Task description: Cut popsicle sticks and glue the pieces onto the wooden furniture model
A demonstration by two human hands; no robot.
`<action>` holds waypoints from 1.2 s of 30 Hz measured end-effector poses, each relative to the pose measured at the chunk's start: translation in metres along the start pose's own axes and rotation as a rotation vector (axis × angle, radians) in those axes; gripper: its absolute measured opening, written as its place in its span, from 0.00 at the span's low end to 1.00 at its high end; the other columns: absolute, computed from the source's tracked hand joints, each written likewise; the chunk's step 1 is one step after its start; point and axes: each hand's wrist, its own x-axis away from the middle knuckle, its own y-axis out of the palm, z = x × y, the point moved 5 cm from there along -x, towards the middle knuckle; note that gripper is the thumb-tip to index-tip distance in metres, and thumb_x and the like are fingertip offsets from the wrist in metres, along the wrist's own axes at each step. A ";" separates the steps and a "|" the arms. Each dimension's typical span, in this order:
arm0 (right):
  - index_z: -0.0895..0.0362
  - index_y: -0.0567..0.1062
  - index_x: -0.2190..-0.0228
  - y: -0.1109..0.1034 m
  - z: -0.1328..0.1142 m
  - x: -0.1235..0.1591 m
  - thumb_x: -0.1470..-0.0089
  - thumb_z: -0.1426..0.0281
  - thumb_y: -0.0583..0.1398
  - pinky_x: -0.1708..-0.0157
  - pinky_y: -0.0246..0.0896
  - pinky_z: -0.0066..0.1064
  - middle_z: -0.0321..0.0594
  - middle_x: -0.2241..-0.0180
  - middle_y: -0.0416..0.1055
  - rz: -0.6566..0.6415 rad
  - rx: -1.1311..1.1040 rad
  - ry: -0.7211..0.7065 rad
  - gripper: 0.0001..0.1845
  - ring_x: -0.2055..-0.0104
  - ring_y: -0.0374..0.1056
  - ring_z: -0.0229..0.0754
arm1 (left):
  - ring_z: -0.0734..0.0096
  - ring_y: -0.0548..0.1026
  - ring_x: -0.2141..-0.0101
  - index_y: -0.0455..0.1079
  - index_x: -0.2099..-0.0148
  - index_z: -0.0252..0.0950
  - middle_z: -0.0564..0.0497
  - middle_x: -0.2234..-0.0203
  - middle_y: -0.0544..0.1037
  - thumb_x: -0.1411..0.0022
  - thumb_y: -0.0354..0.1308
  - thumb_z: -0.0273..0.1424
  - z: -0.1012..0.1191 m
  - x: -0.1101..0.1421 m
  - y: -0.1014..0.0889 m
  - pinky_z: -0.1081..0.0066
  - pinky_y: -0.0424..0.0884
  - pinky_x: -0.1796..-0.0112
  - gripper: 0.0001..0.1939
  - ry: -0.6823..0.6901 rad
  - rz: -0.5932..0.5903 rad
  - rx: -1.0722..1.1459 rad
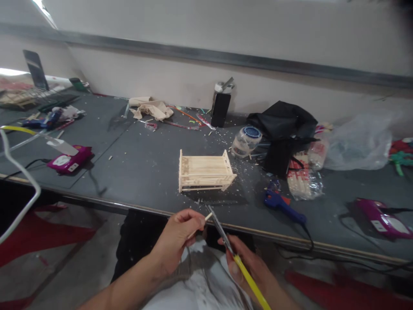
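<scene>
Pale wood, in the head view, forms a small slatted frame (206, 165) on the grey table (145, 146), beyond both hands. The left hand (180, 230) pinches a thin stick (209, 216); the right hand (247, 260) wraps a yellow-handled blade (248, 276) near its tip. A clear packet (315, 188) holds pale sticks (297, 177); the blue-topped jar's (243, 145) contents are hard to make out.

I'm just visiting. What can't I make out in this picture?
In the head view:
- Stick: partly hidden by the left hand's fingers; whether its tip touches the blade is too small and blurred to tell.
- Yellow handle, in the right hand: its end is cut off by the bottom edge.
- Black bundle: its folds hide anything inside.
- Red-and-green bundle: cut off by the right edge.
</scene>
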 end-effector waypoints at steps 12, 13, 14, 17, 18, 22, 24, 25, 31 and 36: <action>0.52 0.67 0.51 0.011 -0.012 -0.006 0.43 0.60 0.55 0.71 0.60 0.25 0.31 0.75 0.61 -0.120 0.041 -0.006 0.19 0.73 0.59 0.36 | 0.85 0.54 0.84 0.70 0.76 0.32 0.56 0.83 0.70 0.56 0.66 0.30 -0.011 -0.005 -0.002 0.78 0.46 0.82 0.08 -0.058 -0.063 -0.045; 0.52 0.67 0.51 0.011 -0.011 -0.007 0.43 0.60 0.55 0.71 0.60 0.25 0.31 0.74 0.61 -0.126 0.042 -0.006 0.19 0.73 0.60 0.36 | 0.85 0.55 0.84 0.70 0.76 0.31 0.56 0.83 0.70 0.56 0.66 0.30 -0.012 -0.006 -0.003 0.78 0.46 0.82 0.08 -0.060 -0.063 -0.052; 0.53 0.67 0.52 0.011 -0.011 -0.008 0.43 0.61 0.55 0.70 0.60 0.25 0.32 0.73 0.62 -0.129 0.046 -0.003 0.18 0.72 0.60 0.36 | 0.84 0.56 0.84 0.70 0.76 0.31 0.55 0.83 0.70 0.56 0.66 0.31 -0.012 -0.007 -0.003 0.78 0.47 0.82 0.09 -0.064 -0.061 -0.059; 0.54 0.67 0.54 0.010 -0.013 -0.012 0.43 0.62 0.56 0.67 0.61 0.25 0.32 0.71 0.63 -0.132 0.082 0.003 0.16 0.70 0.61 0.36 | 0.84 0.57 0.84 0.71 0.76 0.31 0.55 0.83 0.71 0.57 0.67 0.32 -0.012 -0.009 -0.003 0.78 0.48 0.81 0.10 -0.082 -0.045 -0.087; 0.55 0.67 0.54 0.010 -0.015 -0.014 0.43 0.63 0.56 0.66 0.61 0.25 0.32 0.71 0.63 -0.134 0.098 0.002 0.15 0.70 0.61 0.36 | 0.84 0.57 0.84 0.71 0.76 0.31 0.55 0.83 0.71 0.57 0.67 0.32 -0.011 -0.010 -0.003 0.78 0.48 0.82 0.10 -0.083 -0.044 -0.100; 0.56 0.67 0.54 0.011 -0.020 -0.019 0.43 0.66 0.55 0.64 0.61 0.26 0.33 0.71 0.64 -0.139 0.135 -0.014 0.15 0.69 0.62 0.37 | 0.85 0.56 0.86 0.72 0.76 0.30 0.55 0.84 0.71 0.58 0.67 0.33 -0.007 -0.014 -0.002 0.77 0.46 0.83 0.11 -0.063 -0.070 -0.121; 0.56 0.68 0.54 0.012 -0.020 -0.021 0.44 0.68 0.54 0.62 0.61 0.27 0.35 0.70 0.66 -0.134 0.121 -0.020 0.16 0.66 0.65 0.38 | 0.85 0.55 0.86 0.72 0.76 0.30 0.55 0.85 0.70 0.58 0.68 0.34 -0.006 -0.014 -0.002 0.77 0.45 0.83 0.12 -0.057 -0.079 -0.114; 0.56 0.68 0.53 0.012 -0.020 -0.021 0.44 0.69 0.53 0.61 0.61 0.27 0.35 0.69 0.67 -0.138 0.113 -0.023 0.16 0.65 0.66 0.39 | 0.85 0.55 0.86 0.71 0.76 0.30 0.55 0.85 0.70 0.59 0.68 0.34 -0.005 -0.014 -0.002 0.77 0.44 0.83 0.12 -0.053 -0.078 -0.114; 0.55 0.69 0.53 0.010 -0.016 -0.021 0.45 0.70 0.53 0.58 0.62 0.28 0.39 0.62 0.70 -0.150 0.102 -0.027 0.17 0.61 0.67 0.40 | 0.85 0.56 0.85 0.71 0.75 0.30 0.56 0.84 0.70 0.57 0.67 0.35 -0.008 -0.015 -0.002 0.78 0.46 0.83 0.13 -0.040 -0.068 -0.171; 0.56 0.68 0.51 0.010 -0.015 -0.022 0.45 0.69 0.53 0.57 0.61 0.30 0.40 0.63 0.70 -0.154 0.129 -0.045 0.19 0.61 0.67 0.41 | 0.85 0.56 0.85 0.70 0.74 0.31 0.57 0.84 0.69 0.55 0.66 0.36 -0.010 -0.016 -0.003 0.78 0.47 0.83 0.13 -0.025 -0.072 -0.194</action>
